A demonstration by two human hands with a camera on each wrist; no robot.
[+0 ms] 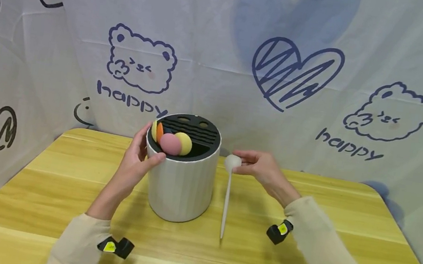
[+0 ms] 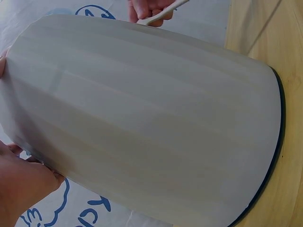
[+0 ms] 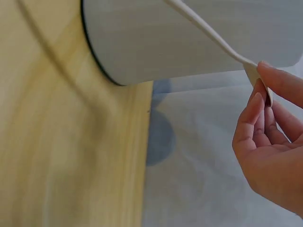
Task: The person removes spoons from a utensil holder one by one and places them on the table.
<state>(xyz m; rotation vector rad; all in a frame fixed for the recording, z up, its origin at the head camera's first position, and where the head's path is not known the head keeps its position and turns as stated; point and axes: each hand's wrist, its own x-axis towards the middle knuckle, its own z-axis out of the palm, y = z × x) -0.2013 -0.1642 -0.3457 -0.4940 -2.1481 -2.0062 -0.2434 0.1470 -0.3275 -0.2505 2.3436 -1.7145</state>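
A white ribbed utensil holder [image 1: 180,191] with a black slotted top stands on the table, left of centre. My left hand [image 1: 139,153] grips its left side near the rim, with the thumb at the front edge. The left wrist view is mostly filled by the holder's wall [image 2: 142,113]. To its right, my right hand [image 1: 259,168] pinches a white spoon [image 1: 233,164] by its bowl, the long handle pointing down. In the right wrist view the spoon's handle [image 3: 208,30] crosses in front of the holder. Rounded pink [image 1: 170,144], yellow [image 1: 184,144] and orange [image 1: 160,132] heads poke out of the holder's top.
The wooden table [image 1: 66,184] ends at a back edge just behind the holder. A white cloth [image 1: 210,82] with bear and heart drawings hangs behind it. Each sleeve carries a black wrist camera.
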